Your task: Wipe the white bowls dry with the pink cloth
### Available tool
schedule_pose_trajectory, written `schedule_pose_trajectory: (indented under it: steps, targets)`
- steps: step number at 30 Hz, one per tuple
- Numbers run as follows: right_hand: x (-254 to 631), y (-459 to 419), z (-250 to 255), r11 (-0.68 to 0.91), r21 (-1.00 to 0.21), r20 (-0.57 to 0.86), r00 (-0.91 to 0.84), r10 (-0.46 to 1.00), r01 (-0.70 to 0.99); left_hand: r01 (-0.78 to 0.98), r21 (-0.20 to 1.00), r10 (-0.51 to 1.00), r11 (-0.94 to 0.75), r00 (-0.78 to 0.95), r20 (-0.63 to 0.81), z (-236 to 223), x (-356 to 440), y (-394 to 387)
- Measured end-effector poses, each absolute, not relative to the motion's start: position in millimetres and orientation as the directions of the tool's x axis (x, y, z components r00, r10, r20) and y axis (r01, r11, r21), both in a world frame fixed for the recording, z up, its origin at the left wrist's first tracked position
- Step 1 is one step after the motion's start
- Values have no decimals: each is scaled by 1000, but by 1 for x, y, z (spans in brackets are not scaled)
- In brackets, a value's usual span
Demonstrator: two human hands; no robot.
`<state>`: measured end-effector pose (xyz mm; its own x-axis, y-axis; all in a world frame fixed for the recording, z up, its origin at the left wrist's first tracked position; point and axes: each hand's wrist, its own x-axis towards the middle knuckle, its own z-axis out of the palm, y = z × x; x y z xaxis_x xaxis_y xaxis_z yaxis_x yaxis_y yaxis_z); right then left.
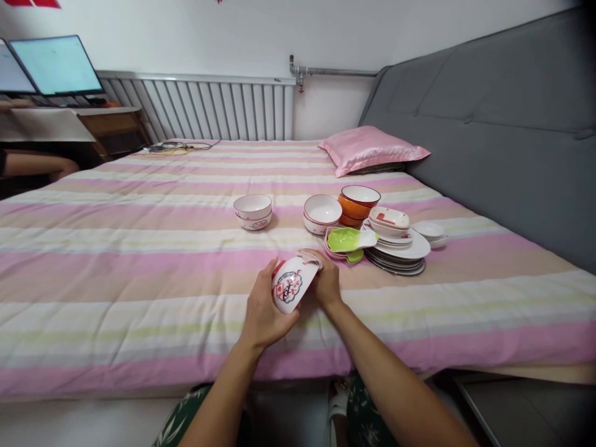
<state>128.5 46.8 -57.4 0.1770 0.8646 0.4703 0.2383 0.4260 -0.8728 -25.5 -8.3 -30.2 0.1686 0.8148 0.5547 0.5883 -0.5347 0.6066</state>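
Note:
My left hand [266,310] grips a white bowl [291,287] with a red and black printed pattern, tilted on its side above the bed's front part. At the bowl's upper rim, my right hand [328,279] is closed on a pale pink cloth [310,257] folded over the edge; some of its fingers are hidden behind the bowl. Beyond the hands stand two stacked white bowls [252,208] with red rims. Another pair of white bowls [322,211] sits to their right, beside a stack of orange bowls [354,205].
Right of my hands are green leaf-shaped dishes [343,239], a stack of plates [410,249] topped by squarish bowls [390,218], and small white dishes [429,231]. A pink pillow [372,148] lies near the grey headboard [484,112]. Another person's leg [40,164] shows below a desk [56,126].

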Motion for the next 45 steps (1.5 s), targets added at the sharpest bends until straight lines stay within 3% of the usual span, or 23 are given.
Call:
schedule_pose_trajectory:
  steps: [8, 15, 17, 20, 22, 25, 31, 38, 45]
  targets:
    - [127, 55, -70, 385, -904, 413, 149, 898, 188, 590, 599, 810, -541, 174, 560, -28, -26, -10]
    - [127, 46, -61, 462, -857, 511, 256, 820, 229, 599, 539, 766, -592, 212, 606, -28, -29, -11]
    - [128, 40, -55, 552, -759, 644, 272, 715, 346, 614, 511, 754, -601, 224, 618, -29, -28, -12]
    - [129, 29, -45, 663, -501, 847, 157, 508, 557, 622, 490, 746, -610, 242, 621, -30, -26, -13]
    - [127, 23, -40, 683, -391, 890, 64, 452, 618, 620, 504, 753, -601, 228, 617, -30, -25, -14]
    - [122, 18, -37, 695, -331, 894, -24, 448, 638, 617, 548, 780, -564, 181, 599, -29, -24, -13]
    - [120, 22, -35, 687, -404, 855, -18, 518, 605, 605, 592, 806, -532, 146, 574, -30, -25, -11]
    - [126, 32, -43, 639, -582, 767, 79, 636, 503, 613, 583, 803, -533, 149, 578, -28, -24, -11]
    - [127, 37, -45, 590, -674, 697, 118, 707, 444, 617, 563, 792, -549, 170, 586, -27, -25, -11]
